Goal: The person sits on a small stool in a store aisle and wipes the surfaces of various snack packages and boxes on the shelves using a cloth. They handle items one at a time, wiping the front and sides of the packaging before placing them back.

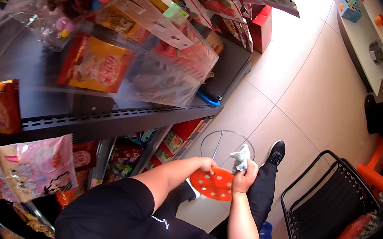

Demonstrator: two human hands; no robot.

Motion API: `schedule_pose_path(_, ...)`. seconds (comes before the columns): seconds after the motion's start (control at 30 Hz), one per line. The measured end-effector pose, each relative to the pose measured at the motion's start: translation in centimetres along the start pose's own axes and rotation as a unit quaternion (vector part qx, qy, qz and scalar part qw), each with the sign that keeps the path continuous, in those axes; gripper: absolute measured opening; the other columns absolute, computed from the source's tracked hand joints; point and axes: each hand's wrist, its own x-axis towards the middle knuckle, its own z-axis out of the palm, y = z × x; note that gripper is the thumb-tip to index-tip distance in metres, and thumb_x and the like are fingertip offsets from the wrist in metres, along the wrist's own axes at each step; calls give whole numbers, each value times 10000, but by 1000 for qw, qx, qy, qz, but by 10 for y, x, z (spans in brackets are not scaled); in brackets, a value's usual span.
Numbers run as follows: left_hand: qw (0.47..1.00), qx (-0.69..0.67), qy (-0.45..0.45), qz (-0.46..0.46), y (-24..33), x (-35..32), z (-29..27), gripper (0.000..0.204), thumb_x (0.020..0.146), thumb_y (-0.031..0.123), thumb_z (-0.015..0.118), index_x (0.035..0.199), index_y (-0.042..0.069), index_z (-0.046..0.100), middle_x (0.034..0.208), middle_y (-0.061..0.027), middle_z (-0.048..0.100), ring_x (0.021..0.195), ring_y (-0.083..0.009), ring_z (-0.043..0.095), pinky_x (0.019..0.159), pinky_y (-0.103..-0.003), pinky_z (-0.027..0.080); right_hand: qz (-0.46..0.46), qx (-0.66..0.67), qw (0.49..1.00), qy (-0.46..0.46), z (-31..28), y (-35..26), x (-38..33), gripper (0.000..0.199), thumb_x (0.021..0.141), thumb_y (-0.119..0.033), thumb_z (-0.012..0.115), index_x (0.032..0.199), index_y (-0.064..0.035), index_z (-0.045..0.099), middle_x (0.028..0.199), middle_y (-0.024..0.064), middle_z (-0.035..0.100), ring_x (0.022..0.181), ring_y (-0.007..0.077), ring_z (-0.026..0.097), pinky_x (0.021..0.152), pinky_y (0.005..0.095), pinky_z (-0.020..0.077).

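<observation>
A round orange stool (210,184) with pale round holes in its seat is in front of me, between my legs. A thin metal ring shows on its far side, over the floor tiles. My left hand (205,164) is closed on the seat's upper left edge, with its fingers partly hidden. In my right hand (245,178) is a crumpled pale grey-green cloth (241,158), pinched between the fingers and held just above the right edge of the seat.
Left of me is a dark metal shelf (120,119) with a yellow-and-red snack packet (98,64) and a pink packet (35,165). To my right are a black folding chair (335,194) and an orange plastic stool (379,164). A white counter (369,50) is at the far right.
</observation>
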Motion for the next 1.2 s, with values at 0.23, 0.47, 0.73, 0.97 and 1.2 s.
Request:
schedule_pose_path(0.23,994,56,93,14,66,-42,-23,317,791,281,759,1083,190,679,994,-74,701,946,-250,660,817,-385,504,115,-28,986,120,-62,-23,-5,441,789,86,430,1186,5,603,1106,167,583,1036,324,579,938,382,450)
schedule_pose_path(0.47,987,104,124,23,160,-86,-65,257,805,227,728,1046,148,689,934,-88,706,895,-259,671,780,-388,511,129,-20,980,150,-130,-59,33,415,800,87,443,1170,1,610,1116,168,591,1048,332,579,957,390,444)
schedule_pose_path(0.73,962,208,171,36,273,-128,-104,192,809,188,683,990,125,691,945,-118,701,925,-321,661,786,-420,511,91,27,994,60,-202,-119,120,409,776,57,469,1147,-8,629,1056,170,599,990,320,590,895,371,467)
schedule_pose_path(0.97,952,166,252,48,369,-170,-122,175,796,154,630,956,136,697,950,-119,696,926,-314,660,781,-420,516,70,-29,997,32,-271,-143,158,368,805,39,474,1139,-1,625,1053,147,599,993,292,593,897,354,461)
schedule_pose_path(1.2,931,109,318,145,421,-230,-155,152,788,143,637,929,132,691,907,-122,696,888,-319,663,765,-426,514,80,-85,991,70,-305,-170,175,399,799,34,468,1171,6,610,1103,157,585,1025,317,588,908,379,464)
